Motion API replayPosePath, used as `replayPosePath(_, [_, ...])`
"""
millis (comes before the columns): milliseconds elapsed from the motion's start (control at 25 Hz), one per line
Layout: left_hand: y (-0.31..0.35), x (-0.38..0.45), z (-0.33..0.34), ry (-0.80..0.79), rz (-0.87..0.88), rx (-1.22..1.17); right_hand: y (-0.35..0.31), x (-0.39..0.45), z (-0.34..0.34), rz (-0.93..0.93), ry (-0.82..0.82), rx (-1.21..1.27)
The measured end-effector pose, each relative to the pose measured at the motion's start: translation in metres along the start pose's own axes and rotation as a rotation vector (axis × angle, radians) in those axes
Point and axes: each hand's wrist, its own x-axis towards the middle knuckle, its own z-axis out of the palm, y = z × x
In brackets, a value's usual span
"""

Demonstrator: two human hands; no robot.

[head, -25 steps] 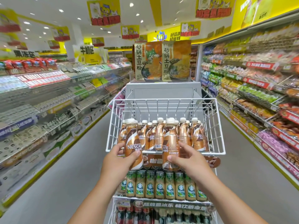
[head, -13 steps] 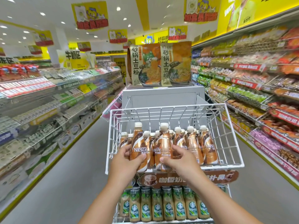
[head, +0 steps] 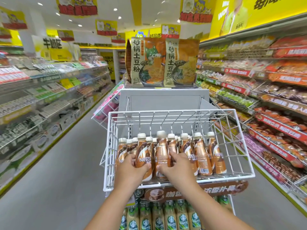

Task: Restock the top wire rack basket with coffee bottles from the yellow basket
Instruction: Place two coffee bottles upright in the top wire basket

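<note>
Head view, room: a shop aisle with a grey floor (head: 63,171), stocked shelves down both sides (head: 41,100), yellow banners overhead (head: 106,27).
Head view, rack: a white top wire basket (head: 179,112) on an end display; two noodle packs (head: 164,62) stand on the grey panel behind it.
Head view, below: a brown sign (head: 196,191) hangs under the basket front, with a row of green-labelled bottles (head: 159,216) beneath.
Coffee bottles: brown bottles with pale caps (head: 201,155) stand upright in rows, filling the front half of the basket; the rear half is bare wire.
Left hand (head: 131,170): reaching over the front rim, fingers and thumb wrapped round a labelled bottle (head: 143,156) in the front row, near the left side.
Right hand (head: 176,166): just beside the left, fingers curled round the neighbouring bottle (head: 162,153), whose cap is blurred.
Arms: both forearms rise from the bottom edge, close together and angling inward.
Yellow basket: not in view.
</note>
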Motion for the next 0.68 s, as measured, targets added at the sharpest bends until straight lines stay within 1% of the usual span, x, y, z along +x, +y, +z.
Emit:
replayPosePath(80, [-0.002, 0.005, 0.001, -0.019, -0.020, 0.007, 0.000, 0.002, 0.009, 0.020, 0.002, -0.087])
replayPosePath(280, [-0.001, 0.012, 0.001, -0.020, -0.022, 0.096, -0.002, 0.007, 0.024, -0.009, 0.039, -0.265])
replayPosePath(360, [-0.004, 0.015, 0.003, -0.017, -0.007, 0.116, -0.003, 0.006, 0.028, -0.019, 0.063, -0.282])
replayPosePath(520, [-0.004, 0.012, 0.003, -0.025, -0.011, 0.058, -0.004, 0.004, 0.034, -0.040, 0.083, -0.310])
replayPosePath(680, [-0.004, 0.005, 0.003, -0.014, -0.007, 0.069, -0.002, 0.003, 0.031, -0.063, 0.061, -0.288])
